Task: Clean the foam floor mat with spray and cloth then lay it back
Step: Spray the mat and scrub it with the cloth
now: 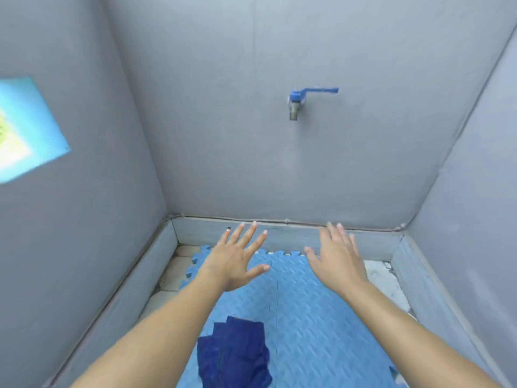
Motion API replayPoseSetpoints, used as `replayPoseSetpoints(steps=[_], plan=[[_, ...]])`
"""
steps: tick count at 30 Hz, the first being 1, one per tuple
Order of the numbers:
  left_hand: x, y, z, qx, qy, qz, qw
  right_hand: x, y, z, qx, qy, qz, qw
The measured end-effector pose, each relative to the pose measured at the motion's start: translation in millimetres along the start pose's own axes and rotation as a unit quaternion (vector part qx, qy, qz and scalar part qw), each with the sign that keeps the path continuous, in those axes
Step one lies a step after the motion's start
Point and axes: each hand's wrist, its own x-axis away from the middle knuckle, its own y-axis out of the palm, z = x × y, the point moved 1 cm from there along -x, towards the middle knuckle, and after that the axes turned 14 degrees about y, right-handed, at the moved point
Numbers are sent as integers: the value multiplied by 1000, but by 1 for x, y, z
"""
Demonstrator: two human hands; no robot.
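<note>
On the floor below the tap [293, 106]: foam mat [307, 317] flat, cloth [235, 354] lying on it.
Left hand [237, 261] and right hand [335, 259] spread, empty, seemingly hovering; mat likely light, flexible, best gripped at its toothed far edge.

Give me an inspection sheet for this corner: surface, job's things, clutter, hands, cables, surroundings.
Surface: blue foam mat lies flat on the floor, its toothed edge toward the back wall; bare floor shows on both sides.
Job's things: dark blue cloth lies crumpled on the mat; no spray bottle in view.
Clutter: nothing seen.
Hands: left hand and right hand are both open with fingers spread, holding nothing, over the mat's far edge.
Cables: a thin line runs along the foot of the back wall; cannot tell if it is a cable.
Surroundings: grey walls; blue-handled tap on the back wall; a bright picture on the left wall.
</note>
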Motion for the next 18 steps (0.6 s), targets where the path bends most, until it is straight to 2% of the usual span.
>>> replayPoseSetpoints(steps=[3, 5, 6, 8, 12, 14, 18], plan=[[-30, -76, -20, -35, 3, 68, 997, -53, -118, -50, -74, -55, 185, 978], [-44, -111, -29, -41, -6, 93, 995, -81, -173, -74, -77, -81, 254, 961], [-48, -123, -31, -40, -10, 99, 994, -95, -191, -84, -67, -86, 262, 959], [-52, -136, -34, -39, -14, 97, 994, -121, -212, -96, -33, -71, 231, 970], [-47, -131, -38, -26, -33, 76, 996, -153, -218, -94, 38, -22, 84, 995], [-45, -129, -45, -19, -45, 71, 996, -162, -223, -95, 35, -12, 77, 996], [-39, -128, -65, -27, -60, 60, 996, -159, -227, -108, 58, 5, 120, 991]])
